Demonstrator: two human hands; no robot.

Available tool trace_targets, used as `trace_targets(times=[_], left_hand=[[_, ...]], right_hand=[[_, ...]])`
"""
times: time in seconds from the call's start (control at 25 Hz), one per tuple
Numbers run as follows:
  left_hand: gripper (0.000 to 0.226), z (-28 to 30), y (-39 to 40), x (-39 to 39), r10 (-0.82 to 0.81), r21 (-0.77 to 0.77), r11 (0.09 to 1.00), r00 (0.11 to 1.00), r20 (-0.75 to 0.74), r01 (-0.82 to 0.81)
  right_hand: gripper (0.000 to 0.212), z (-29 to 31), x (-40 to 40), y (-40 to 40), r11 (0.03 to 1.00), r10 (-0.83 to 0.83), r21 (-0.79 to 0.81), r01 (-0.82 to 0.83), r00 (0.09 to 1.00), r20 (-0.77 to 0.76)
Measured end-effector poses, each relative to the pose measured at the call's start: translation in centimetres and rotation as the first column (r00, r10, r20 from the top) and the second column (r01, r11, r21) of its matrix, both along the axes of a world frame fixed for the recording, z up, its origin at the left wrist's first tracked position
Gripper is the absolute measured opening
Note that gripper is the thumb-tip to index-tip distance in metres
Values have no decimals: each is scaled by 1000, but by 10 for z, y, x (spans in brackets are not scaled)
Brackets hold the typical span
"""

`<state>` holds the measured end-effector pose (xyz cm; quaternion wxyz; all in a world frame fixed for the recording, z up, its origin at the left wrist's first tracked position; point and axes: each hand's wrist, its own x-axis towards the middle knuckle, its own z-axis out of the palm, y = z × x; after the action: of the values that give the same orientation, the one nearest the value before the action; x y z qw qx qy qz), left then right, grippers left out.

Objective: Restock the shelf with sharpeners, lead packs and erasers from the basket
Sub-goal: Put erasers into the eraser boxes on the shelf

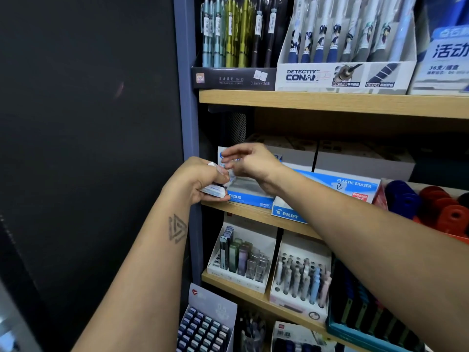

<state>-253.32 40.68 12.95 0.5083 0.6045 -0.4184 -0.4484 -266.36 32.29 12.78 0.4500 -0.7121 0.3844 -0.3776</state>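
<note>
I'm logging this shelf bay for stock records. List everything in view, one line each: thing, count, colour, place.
mechanical pencil box: one, black, top shelf left.
Detective Conan pen box: one, white and navy, top shelf middle.
Campus eraser box: one, blue and white, middle shelf left, open.
Pilot eraser box: one, blue and white, middle shelf, right of Campus box.
sharpeners: many, blue and red, middle shelf right.
lead packs: several, muted colours, white tray, lower shelf.
erasers: small stack, white and blue, in left hand.
left hand: grip on the erasers.
right hand: over Campus box; blurred.
</note>
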Motion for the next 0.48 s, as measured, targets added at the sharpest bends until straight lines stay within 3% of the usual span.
trace_targets(times=[0.04,0.12,0.28,0.48], left_hand=[[13,-1,0,-1,-1,-4,1000,1000,-4,1],[18,-2,1,-3,-3,-12,1000,1000,-13,3],[25,-4,3,-3,-33,-45,998,999,-31,32],[29,-2,7,0,-95,-153,986,980,-177,68]], right_hand=[[35,5,-6,10,989,149,-12,-149,989,25],[24,8,-13,19,957,283,-56,-286,958,-53],[21,7,-14,15,952,273,-110,-285,955,-117],[19,8,-14,12,953,281,-109,-283,959,-30]])
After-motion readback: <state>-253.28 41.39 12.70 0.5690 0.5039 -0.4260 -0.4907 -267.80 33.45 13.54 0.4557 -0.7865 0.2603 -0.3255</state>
